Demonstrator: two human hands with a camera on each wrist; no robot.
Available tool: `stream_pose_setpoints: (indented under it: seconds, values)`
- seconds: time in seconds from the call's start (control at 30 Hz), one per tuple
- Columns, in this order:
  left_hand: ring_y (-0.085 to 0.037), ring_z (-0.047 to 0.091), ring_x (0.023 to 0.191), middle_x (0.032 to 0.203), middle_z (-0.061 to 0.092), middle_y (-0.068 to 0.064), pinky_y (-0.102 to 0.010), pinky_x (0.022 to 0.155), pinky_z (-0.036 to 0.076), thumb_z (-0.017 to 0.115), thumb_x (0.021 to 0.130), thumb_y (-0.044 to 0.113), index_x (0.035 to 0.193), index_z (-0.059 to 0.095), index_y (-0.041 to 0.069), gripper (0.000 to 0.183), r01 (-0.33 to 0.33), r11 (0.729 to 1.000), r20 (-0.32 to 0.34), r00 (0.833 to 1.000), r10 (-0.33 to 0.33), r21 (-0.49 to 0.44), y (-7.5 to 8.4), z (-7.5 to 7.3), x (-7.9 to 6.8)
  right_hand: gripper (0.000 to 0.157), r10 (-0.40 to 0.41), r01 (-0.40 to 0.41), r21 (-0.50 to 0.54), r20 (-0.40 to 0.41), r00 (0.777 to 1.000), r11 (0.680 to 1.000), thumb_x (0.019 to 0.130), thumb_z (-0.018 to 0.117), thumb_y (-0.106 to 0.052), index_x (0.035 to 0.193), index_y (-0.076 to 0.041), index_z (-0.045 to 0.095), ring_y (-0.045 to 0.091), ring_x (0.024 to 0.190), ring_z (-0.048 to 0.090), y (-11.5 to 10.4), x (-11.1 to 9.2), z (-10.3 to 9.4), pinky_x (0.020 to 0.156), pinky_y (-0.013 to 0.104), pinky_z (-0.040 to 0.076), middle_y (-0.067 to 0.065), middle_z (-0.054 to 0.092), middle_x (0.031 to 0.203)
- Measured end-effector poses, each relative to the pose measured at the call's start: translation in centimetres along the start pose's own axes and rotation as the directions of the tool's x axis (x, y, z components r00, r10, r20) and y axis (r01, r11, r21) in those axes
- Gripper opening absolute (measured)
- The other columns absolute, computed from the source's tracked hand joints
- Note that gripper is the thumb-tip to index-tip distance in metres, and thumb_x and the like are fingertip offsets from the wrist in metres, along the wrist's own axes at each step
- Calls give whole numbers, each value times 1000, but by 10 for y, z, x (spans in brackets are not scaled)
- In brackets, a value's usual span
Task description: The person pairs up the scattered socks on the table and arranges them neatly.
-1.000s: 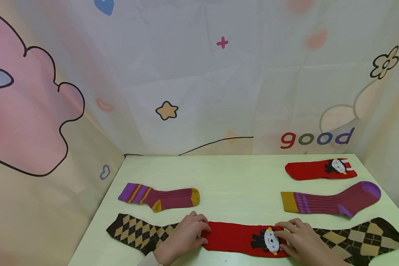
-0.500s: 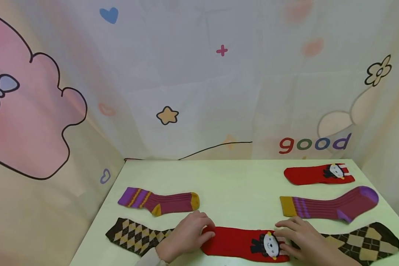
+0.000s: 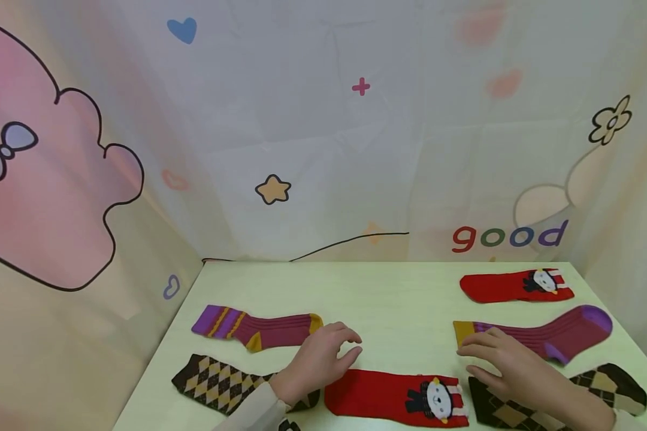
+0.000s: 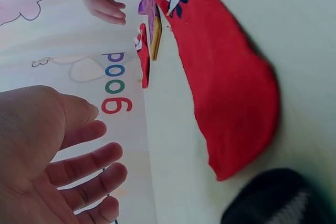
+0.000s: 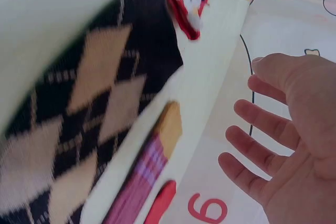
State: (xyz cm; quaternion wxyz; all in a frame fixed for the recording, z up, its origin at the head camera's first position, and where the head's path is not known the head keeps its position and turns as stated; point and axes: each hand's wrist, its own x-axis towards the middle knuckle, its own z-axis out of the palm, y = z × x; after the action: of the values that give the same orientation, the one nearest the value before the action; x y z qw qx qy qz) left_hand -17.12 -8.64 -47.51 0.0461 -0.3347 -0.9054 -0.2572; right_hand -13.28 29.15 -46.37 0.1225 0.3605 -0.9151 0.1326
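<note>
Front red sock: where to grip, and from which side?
I'd pinch the front red sock by its plain rounded end, coming down from above at the far edge with the left hand. It lies flat, so there's only an edge to pinch; that end is nearest this hand, and the left argyle sock lies close beside it, crowding a sideways approach.

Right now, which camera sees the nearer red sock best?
Head view: the nearer red sock shows nearly whole, face included. Left wrist shows its plain end large but clips the face; right wrist catches only its face end.
</note>
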Motion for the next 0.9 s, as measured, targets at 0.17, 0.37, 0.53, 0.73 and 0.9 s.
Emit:
stream_pose_setpoints:
  seconds: [0.17, 0.37, 0.53, 0.73, 0.9]
  values:
    - [-14, 67, 91, 104, 72, 3, -20, 75, 52, 69, 100, 25, 113, 76, 14, 18, 0, 1000, -25, 1000, 0, -22, 3, 2, 14, 37, -2, -1, -45, -61, 998, 999, 76, 90, -13, 110, -20, 77, 18, 97, 63, 12, 4, -9, 76, 33, 60, -6, 71, 110]
    - [-12, 66, 87, 105, 72, 2, -19, 73, 50, 70, 99, 26, 117, 74, 19, 20, 33, 999, -46, 998, -33, -18, 9, 6, 34, 36, 71, -73, -61, -48, 996, 995, 81, 88, -17, 115, -18, 76, 20, 98, 66, 23, 9, -23, 77, 37, 61, -3, 70, 111]
    - [-10, 65, 83, 103, 73, 0, -19, 71, 49, 68, 100, 26, 118, 73, 18, 21, 3, 1000, -92, 996, -2, 12, 11, 9, 48, 39, 120, -120, -49, -7, 993, 992, 84, 86, -19, 121, -16, 74, 32, 105, 68, 34, 11, -32, 79, 46, 60, 6, 71, 115]
    - [-11, 64, 85, 106, 74, -2, -20, 72, 50, 66, 101, 28, 122, 72, 18, 24, -6, 1000, -112, 994, 8, 18, 15, 14, 64, 51, 97, -102, -81, -65, 993, 992, 80, 89, -17, 128, -15, 71, 31, 104, 69, 46, 10, -36, 73, 38, 61, 7, 70, 116]
    - [-11, 65, 87, 105, 73, 0, -20, 73, 51, 64, 102, 29, 122, 72, 18, 24, -2, 1000, -123, 992, 6, 30, 18, 17, 76, 55, 95, -104, -100, -86, 992, 990, 78, 90, -15, 129, -16, 69, 30, 105, 68, 57, 10, -38, 73, 39, 61, 6, 70, 116]
